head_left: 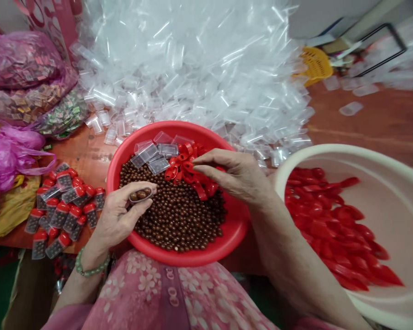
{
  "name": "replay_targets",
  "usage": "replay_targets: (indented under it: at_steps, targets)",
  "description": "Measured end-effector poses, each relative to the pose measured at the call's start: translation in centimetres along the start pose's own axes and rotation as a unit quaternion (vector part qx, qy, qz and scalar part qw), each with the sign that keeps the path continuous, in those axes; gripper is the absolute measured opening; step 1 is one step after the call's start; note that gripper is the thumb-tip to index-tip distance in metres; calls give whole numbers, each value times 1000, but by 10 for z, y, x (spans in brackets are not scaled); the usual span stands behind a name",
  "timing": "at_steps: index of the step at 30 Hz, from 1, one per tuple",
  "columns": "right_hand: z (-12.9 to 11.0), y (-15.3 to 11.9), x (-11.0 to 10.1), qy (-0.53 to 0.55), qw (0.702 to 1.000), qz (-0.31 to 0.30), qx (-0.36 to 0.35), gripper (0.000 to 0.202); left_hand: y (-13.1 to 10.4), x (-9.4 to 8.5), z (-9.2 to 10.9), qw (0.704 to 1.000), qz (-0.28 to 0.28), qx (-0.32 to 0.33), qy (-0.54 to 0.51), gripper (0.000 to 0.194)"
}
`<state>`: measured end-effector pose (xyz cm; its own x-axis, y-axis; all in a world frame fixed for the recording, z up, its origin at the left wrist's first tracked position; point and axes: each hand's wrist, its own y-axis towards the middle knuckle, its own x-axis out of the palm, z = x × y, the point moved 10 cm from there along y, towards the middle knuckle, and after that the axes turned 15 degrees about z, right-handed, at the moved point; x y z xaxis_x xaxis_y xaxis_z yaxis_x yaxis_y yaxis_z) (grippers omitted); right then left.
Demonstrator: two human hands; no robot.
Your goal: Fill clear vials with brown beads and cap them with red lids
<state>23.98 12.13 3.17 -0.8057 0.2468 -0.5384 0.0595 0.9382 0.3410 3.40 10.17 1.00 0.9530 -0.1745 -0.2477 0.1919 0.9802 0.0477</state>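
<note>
My left hand [124, 211] is closed around a clear container [141, 195] whose open top shows brown balls inside. It is over the left part of a red basin [189, 260]. My right hand [232, 174] reaches in from the right, with thumb and forefinger at a heap of small red caps [182, 165]; whether a cap is between the fingertips is unclear. Brown balls [179, 220] fill the lower part of the basin. Several clear containers [151, 153] lie on them at the back, beside the caps.
Filled red-capped containers [64, 206] are piled at left, below purple bags [24, 68]. A large heap of clear containers [192, 68] rises behind the basin. A white tub [382, 174] with red pieces [337, 229] stands at right. A yellow basket [315, 64] lies farther back.
</note>
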Motion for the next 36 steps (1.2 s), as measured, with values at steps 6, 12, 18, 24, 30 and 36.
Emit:
replay_targets:
  at_steps: [6,12,18,24,30,36]
  targets:
    - [6,-7,38,-195,967,-116,-118,26,1,11,6,1000,-14,-1,8,21]
    - [7,-15,86,-322,898,-216,-206,28,5,20,5,999,-24,-18,-32,23]
    - [9,-13,99,-314,892,-238,-222,26,8,24,-14,996,-18,-68,-54,26]
    - [0,8,39,-133,983,-65,-108,12,8,28,-20,986,-36,-117,-111,27]
    - [19,0,4,197,958,116,172,34,6,32,-20,970,-34,-159,-183,27]
    - [-3,-21,47,316,907,45,274,45,-1,38,-29,943,-17,-230,-240,36]
